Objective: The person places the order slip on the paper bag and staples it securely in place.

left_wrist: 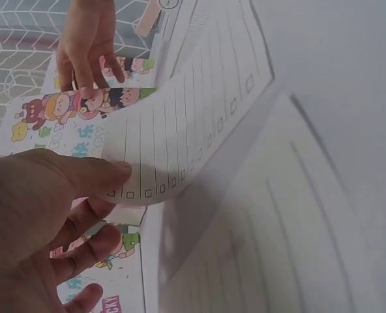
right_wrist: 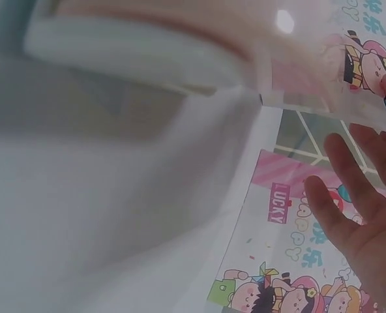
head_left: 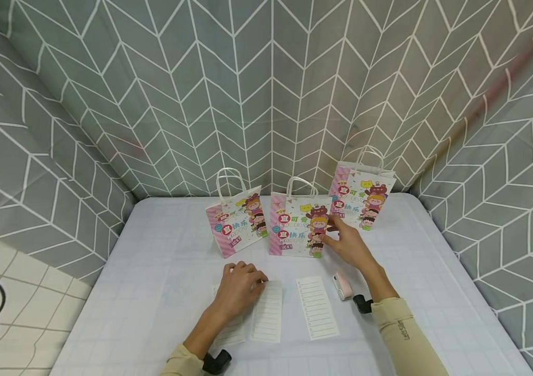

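The fingers of the left hand (head_left: 240, 288) pinch a lined paper list, the middle sheet (head_left: 267, 316), near its far end: from close to the wrist I can see the thumb (left_wrist: 111, 175) lying on top and the index finger just under the edge, with the other fingers loosely bent. The paper curves where it is held. The right hand (head_left: 348, 248) has the right edge of the middle bag (head_left: 296, 232) between thumb and fingers, the thumb on the printed front, a couple of the other fingers spread away from it. That bag stands upright just beyond the sheets.

Partly under the left forearm lies the left sheet (head_left: 231, 330), just beside the middle one. The right sheet (head_left: 317, 308) lies flat on its own, apart from the other two, and next to it, near the right forearm, sits a small pink stapler (head_left: 343, 286).

Two matching cartoon-print bags flank the middle one: the left bag (head_left: 238, 224), turned at an angle, and the right bag (head_left: 355, 196), set farther back. Everything is on a white-covered counter (head_left: 163, 271), and behind it hangs a grey zigzag curtain (head_left: 257, 94).
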Action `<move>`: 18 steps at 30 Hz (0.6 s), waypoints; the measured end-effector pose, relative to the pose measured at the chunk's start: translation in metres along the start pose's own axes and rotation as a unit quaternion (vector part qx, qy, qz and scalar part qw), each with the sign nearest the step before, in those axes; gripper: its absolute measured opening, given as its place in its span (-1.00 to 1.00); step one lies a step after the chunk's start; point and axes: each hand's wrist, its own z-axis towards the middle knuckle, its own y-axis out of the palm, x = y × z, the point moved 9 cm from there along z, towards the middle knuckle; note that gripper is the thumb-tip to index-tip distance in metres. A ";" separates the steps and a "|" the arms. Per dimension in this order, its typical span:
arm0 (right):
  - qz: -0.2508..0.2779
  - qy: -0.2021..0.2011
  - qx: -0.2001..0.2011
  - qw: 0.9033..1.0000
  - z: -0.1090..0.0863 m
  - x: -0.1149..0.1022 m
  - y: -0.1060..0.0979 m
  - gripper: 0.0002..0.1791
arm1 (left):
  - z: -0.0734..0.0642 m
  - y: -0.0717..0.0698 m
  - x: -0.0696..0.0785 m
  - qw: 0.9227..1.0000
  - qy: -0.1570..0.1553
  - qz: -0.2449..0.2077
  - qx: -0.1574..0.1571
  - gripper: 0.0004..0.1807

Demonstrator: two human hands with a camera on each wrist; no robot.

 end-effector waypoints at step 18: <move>0.007 -0.006 -0.013 1.000 -0.006 -0.008 0.005 -0.31 | 0.004 -0.018 -0.001 0.999 0.003 -0.039 0.031 -0.86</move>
